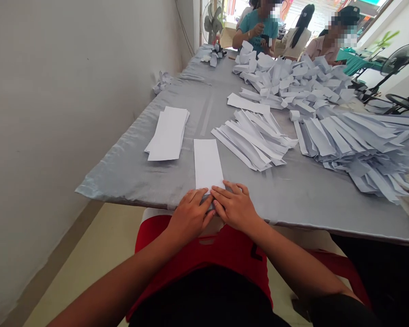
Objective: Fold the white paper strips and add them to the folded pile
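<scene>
Left to right, the desk (122, 175) carries one stack of white paper (169, 134), then one single sheet (207, 161). The left hand (190, 212) and right hand (235, 206) touch its near edge, fingers covering part of it; whether either grip is closed there, I cannot tell. Next: one loose strip (247, 103), one small pile of folded strips (255, 141), one heap of curled pieces (293, 79), one larger pile (357, 145), their pieces too overlapped to count. A wall (71, 81) borders the left; the heap partly blocks a person in teal (259, 25).
</scene>
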A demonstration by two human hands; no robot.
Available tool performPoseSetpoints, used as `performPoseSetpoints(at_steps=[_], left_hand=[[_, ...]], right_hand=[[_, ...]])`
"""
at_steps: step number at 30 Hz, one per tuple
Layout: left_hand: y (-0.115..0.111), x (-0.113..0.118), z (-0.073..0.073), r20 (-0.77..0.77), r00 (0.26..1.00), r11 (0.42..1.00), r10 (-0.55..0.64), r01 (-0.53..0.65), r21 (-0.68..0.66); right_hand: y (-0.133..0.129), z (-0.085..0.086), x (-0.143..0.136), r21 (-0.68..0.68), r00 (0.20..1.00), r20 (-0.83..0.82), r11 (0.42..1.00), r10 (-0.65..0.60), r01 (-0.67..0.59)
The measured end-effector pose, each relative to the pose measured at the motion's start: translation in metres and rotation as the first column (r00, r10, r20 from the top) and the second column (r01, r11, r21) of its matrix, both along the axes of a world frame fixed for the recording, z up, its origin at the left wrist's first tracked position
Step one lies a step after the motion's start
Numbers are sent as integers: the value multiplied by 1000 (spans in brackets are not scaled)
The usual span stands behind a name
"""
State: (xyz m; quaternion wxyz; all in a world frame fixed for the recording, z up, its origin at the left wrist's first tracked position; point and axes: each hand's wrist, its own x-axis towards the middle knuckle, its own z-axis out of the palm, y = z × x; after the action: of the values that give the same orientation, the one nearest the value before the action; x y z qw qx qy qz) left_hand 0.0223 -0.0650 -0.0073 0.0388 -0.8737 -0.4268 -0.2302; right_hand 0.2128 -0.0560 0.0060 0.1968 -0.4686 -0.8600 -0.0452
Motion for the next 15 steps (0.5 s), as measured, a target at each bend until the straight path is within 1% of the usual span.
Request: performPoseSetpoints(at_steps=[3,7,11,15], left_hand=[[-2,-3,-1,-7,1000,1000,28,-28,8],[-2,-10,-4,2,999,999,32,-32,13],[-2,-15,-4,25,997,997,72,-72,7],[-2,-18,-1,3,995,994,96,-96,57]], right_hand=[[-1,2,9,0,998,50,999,-33,33],[-2,2,19,-4,994,76,997,-74,74],[-3,-1,24,-5,995,66,997,-74,74],[-4,-2,27,4,996,33,997,-83,83]])
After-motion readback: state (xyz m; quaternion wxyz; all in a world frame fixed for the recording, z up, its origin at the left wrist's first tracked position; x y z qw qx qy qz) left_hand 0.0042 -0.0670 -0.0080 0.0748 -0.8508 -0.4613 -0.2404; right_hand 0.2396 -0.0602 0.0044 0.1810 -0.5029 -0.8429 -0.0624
